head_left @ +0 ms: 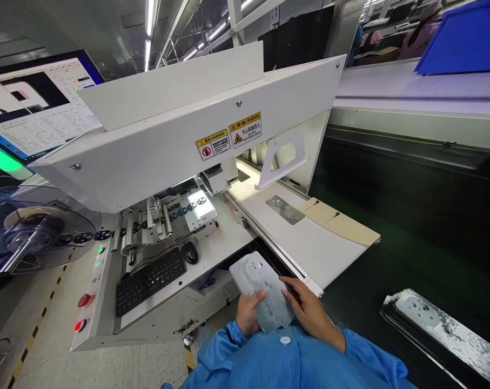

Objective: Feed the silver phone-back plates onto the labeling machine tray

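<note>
A stack of thin grey phone back panels (264,278), with camera holes at the far end and a speckled pattern, is held low in front of my body. My left hand (248,313) grips its near left edge, thumb on top. My right hand (311,310) is closed on its right edge, the fingertips at the side. Ahead of my hands, a single phone back panel (285,209) lies flat on the white machine bed (285,248). At the right, more patterned panels (443,329) lie in a black tray (415,346).
A white machine hood (196,129) with warning labels overhangs the bed. A keyboard (150,281) and mouse (189,252) sit on the machine's ledge, beside red buttons (80,325). A film reel (34,232) stands left. A dark green belt (374,216) runs along the right.
</note>
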